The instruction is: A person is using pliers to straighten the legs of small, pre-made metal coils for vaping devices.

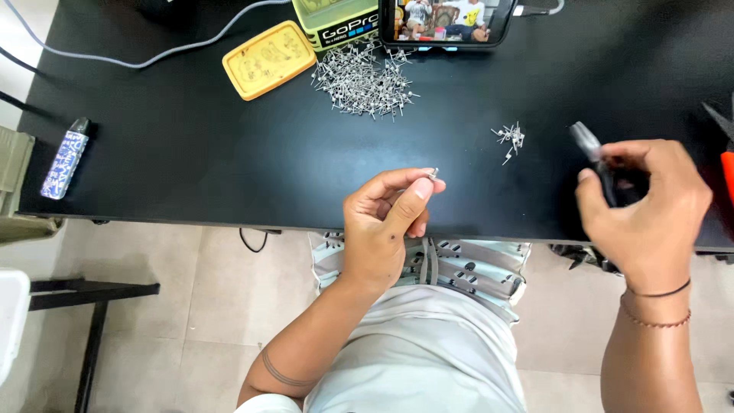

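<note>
1. Left hand (382, 222): pinching a small metal pin (433, 173) between thumb and fingertips, held just above the near edge of the black worktop (229, 153). Only the pin's tip shows past the fingertips.
2. Right hand (646, 206): clenched around the dark handles of small pliers (590, 145). The nose sticks out up and to the left of the hand. Motion-blurred, so I cannot tell how the jaws stand.
3. The two hands are well apart; the pliers' nose is not touching the pin.
4. Small cluster of pins (510, 138): on the worktop between the hands, beyond them, closer to the right hand and just left of the pliers' nose.
5. Big pile of pins (363, 76): well beyond the left hand, loose heap on the worktop.
6. Yellow flat lid (269, 60): just left of the big pile. Yellow-green box (336, 19) just behind the pile.
7. Phone (447, 19): propped at the far edge, beyond the left hand, screen lit.
8. Small blue patterned device (65, 160): far to the left of the left hand, near the worktop corner.
9. Grey cable (153, 57): runs across the far left of the worktop.
10. Orange-handled tool (728, 172): just right of the right hand, mostly cut off by the frame.
</note>
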